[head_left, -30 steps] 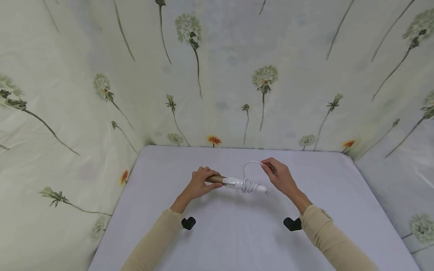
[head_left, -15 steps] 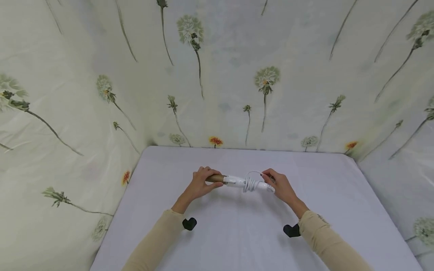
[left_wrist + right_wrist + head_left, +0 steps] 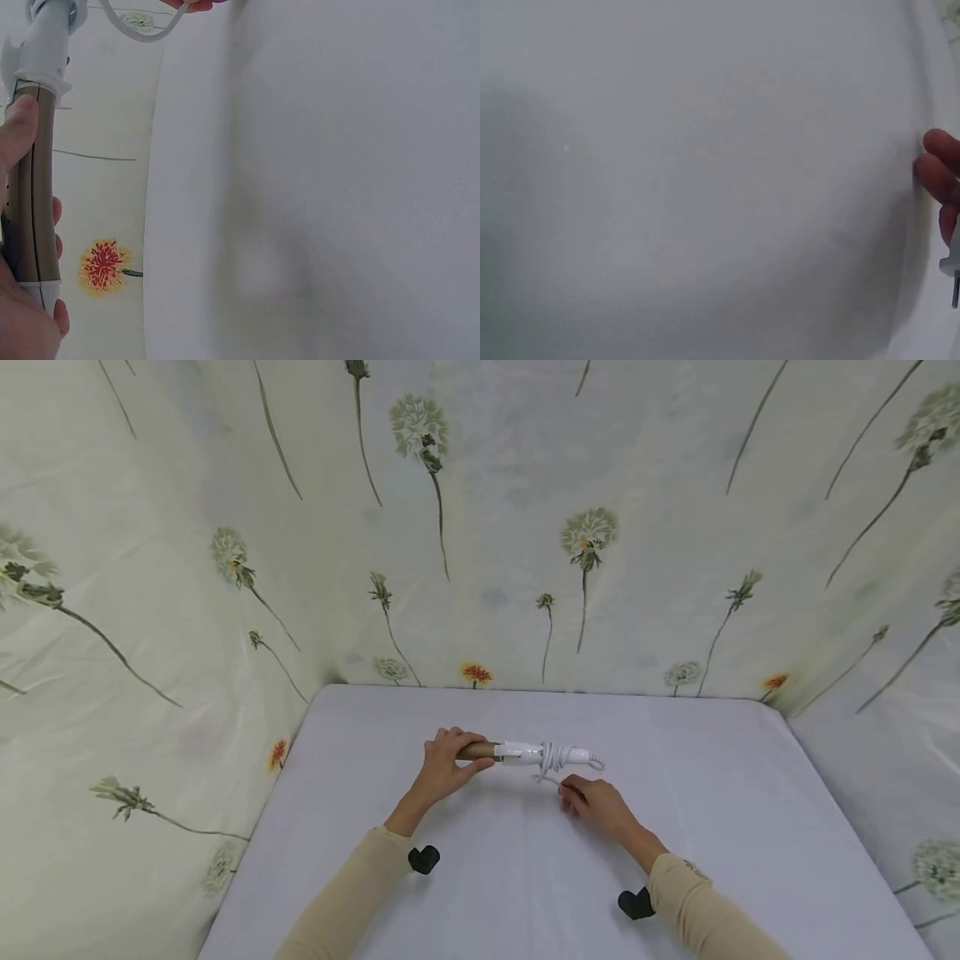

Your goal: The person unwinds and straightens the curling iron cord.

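Observation:
My left hand (image 3: 444,766) grips a hair straightener (image 3: 519,752) by its brown-gold end, fingers and thumb wrapped round it. In the left wrist view a dark seam runs along that brown part (image 3: 43,187). The white handle points right, with several turns of white cord (image 3: 555,757) wound round it. Below and right of the handle, my right hand (image 3: 600,807) pinches the free length of cord, which runs down to its fingertips. A plug (image 3: 952,264) with a metal pin shows beside the right fingers at the right wrist view's edge.
A white-covered table (image 3: 525,877) lies below the hands, with their shadows on it. Floral curtain-like sheets (image 3: 495,527) surround the table at the back and both sides. Black pieces (image 3: 424,860) sit by each wrist.
My right hand has come from the far side of the straightener down to its near side, carrying the cord round the handle. The left hand keeps its grip with the handle slightly turned.

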A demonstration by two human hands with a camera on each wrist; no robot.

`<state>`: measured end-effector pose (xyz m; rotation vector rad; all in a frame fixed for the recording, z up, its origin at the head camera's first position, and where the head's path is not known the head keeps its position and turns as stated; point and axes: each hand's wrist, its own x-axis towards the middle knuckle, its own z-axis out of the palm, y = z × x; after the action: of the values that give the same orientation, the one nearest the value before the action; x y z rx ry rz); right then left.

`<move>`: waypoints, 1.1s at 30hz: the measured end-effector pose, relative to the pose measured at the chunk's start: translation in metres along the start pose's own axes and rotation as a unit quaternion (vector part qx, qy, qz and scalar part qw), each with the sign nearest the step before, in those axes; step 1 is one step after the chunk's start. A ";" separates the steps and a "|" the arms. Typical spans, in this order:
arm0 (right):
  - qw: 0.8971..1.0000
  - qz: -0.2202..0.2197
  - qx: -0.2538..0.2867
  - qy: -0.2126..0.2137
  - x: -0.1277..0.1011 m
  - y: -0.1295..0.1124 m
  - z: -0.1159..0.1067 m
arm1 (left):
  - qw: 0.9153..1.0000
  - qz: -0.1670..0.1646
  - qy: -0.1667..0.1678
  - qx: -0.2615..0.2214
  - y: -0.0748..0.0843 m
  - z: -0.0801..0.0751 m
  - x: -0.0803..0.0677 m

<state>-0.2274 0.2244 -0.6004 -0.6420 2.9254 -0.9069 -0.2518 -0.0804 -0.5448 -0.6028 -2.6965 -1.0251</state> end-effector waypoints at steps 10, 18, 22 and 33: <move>1.000 -0.021 -0.002 -0.001 -0.009 -0.010 0.008 | 0.999 0.000 0.042 0.025 0.001 -0.003 0.008; 0.999 -0.031 -0.009 -0.012 -0.028 -0.020 0.017 | 0.999 -0.008 0.032 0.040 0.000 -0.002 0.006; 0.999 -0.051 -0.014 -0.004 -0.034 -0.026 0.018 | 0.998 -0.011 0.035 0.054 0.000 0.000 0.006; 0.994 -0.101 -0.018 0.030 -0.044 -0.041 0.008 | 0.998 -0.013 0.038 0.057 0.003 0.007 0.004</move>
<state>-0.1703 0.2063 -0.5898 -0.9426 2.9776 -0.9043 -0.2543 -0.0732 -0.5469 -0.4982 -2.6800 -0.8740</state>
